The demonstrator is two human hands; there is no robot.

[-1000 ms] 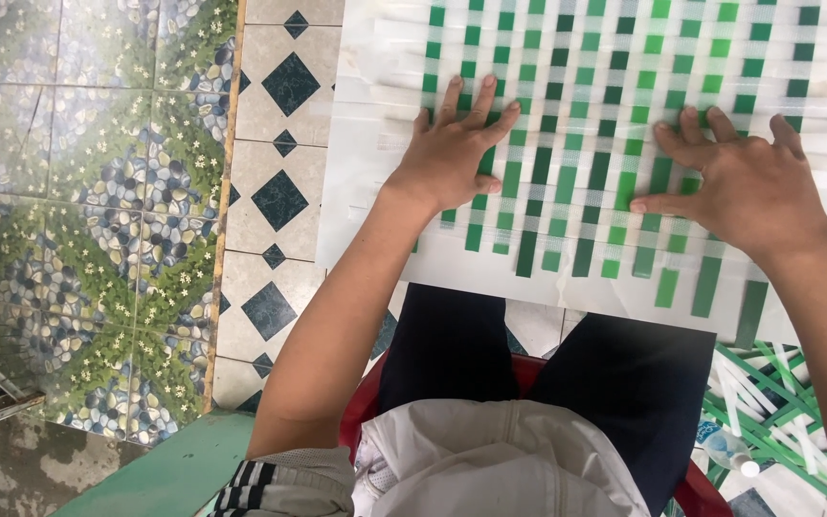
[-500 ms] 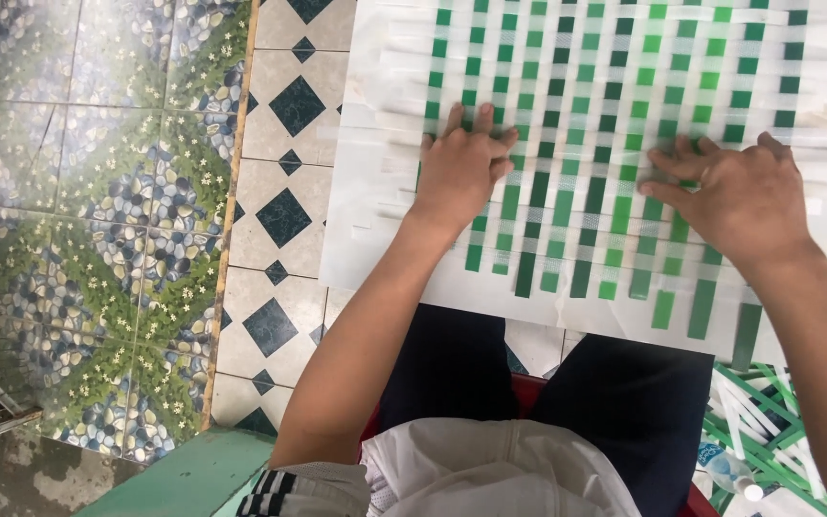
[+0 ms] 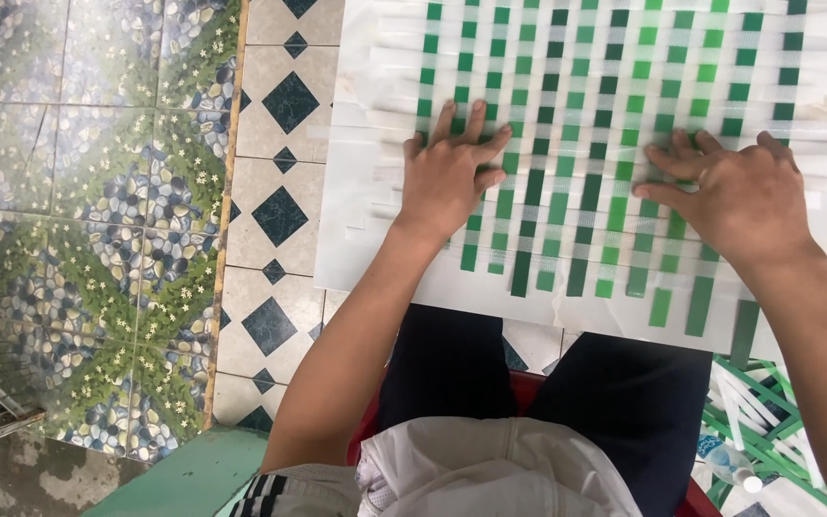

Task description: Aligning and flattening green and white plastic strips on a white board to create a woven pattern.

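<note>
Left hand (image 3: 447, 177) flat, fingers spread, palm down on the left part of the woven mat (image 3: 586, 144); right hand (image 3: 739, 196) likewise flat on the right part, neither gripping anything. Mat of green and white strips fills upper centre-right of frame, lying on a white sheet (image 3: 361, 220) over the patterned tile floor (image 3: 279, 211). Loose green strips (image 3: 768, 421) lower right, red stool (image 3: 528, 383) under the person's knees.

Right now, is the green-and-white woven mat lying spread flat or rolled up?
Spread flat. The woven mat lies open on the white board, with the left hand and right hand pressed palm-down on it.
</note>
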